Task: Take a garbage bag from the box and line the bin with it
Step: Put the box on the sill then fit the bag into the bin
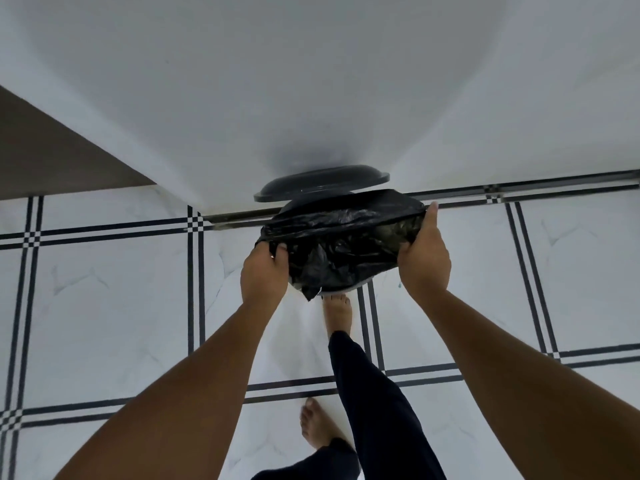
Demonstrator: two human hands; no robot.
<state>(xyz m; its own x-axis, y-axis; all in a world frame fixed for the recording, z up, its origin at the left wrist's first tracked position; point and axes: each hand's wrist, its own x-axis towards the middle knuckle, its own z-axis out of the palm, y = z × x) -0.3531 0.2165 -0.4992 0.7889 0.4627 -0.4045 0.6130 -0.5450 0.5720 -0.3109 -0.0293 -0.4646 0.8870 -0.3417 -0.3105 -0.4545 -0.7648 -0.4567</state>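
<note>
A black garbage bag [341, 242] is spread wide over the top of the bin, which it hides almost fully; only a sliver of pale rim [341, 290] shows at its near edge. My left hand [265, 271] grips the bag's left edge. My right hand [424, 252] grips its right edge, thumb on top. The bin's dark lid [320, 186] stands raised behind the bag, against the wall. One bare foot [337, 315] reaches to the bin's base. The box is not in view.
A white wall [311, 81] rises right behind the bin. The floor [104, 289] is white tile with black stripe lines. A brown panel [52, 161] sits at the left edge. My other foot [317, 427] stands nearer on the floor.
</note>
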